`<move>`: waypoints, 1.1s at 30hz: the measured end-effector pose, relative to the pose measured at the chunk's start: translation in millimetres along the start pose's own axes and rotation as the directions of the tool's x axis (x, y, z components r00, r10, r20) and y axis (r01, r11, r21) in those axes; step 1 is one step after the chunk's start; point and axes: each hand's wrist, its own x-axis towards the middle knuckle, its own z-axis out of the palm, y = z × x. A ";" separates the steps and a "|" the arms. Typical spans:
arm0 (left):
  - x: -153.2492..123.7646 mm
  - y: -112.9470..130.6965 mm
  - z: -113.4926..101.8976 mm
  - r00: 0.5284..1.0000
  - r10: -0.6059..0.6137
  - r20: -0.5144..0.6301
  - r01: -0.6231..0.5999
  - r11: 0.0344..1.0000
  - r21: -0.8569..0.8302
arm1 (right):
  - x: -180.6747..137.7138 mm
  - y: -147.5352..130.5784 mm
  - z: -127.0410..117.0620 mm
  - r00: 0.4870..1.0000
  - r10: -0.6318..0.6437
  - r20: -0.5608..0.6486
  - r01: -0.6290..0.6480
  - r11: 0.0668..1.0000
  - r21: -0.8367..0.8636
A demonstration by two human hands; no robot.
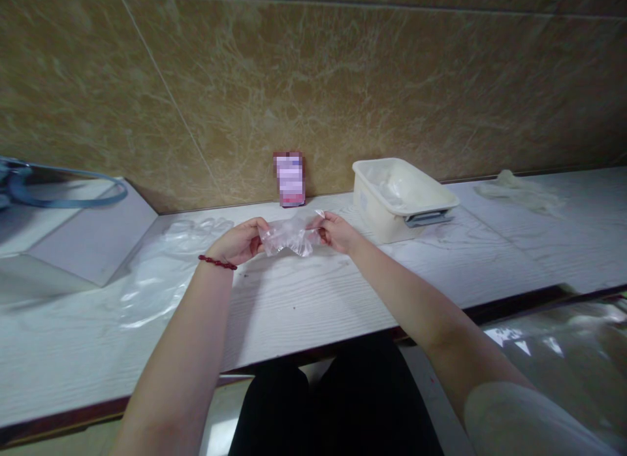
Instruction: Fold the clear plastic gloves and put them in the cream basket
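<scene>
Between my two hands a crumpled clear plastic bag (pixel 290 236) is stretched above the white wood-grain table (pixel 304 306). My left hand (pixel 243 242) pinches its left end, with a red beaded bracelet on the wrist. Its right end is pinched by my right hand (pixel 337 232). Some fingertips are hidden behind the plastic. To the left of my left hand, several clear plastic bags (pixel 161 273) lie flat on the table. A cream plastic bin (pixel 377 204) stands just right of my right hand, with clear plastic inside and a grey handle at its front.
A phone (pixel 290 179) with a blurred-out screen leans on the marbled wall (pixel 274 83). At the left sit a white box (pixel 93 247) and a blue strap-like loop (pixel 73 198). A pale glove-like item (pixel 516 189) lies far right. Shiny plastic (pixel 563 351) is below the table's right edge.
</scene>
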 end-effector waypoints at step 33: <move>-13.2 13.4 26.3 0.968 0.241 -0.068 -0.233 0.967 0.105 | -11.8 6.9 19.1 0.941 0.212 0.264 -0.268 0.943 0.196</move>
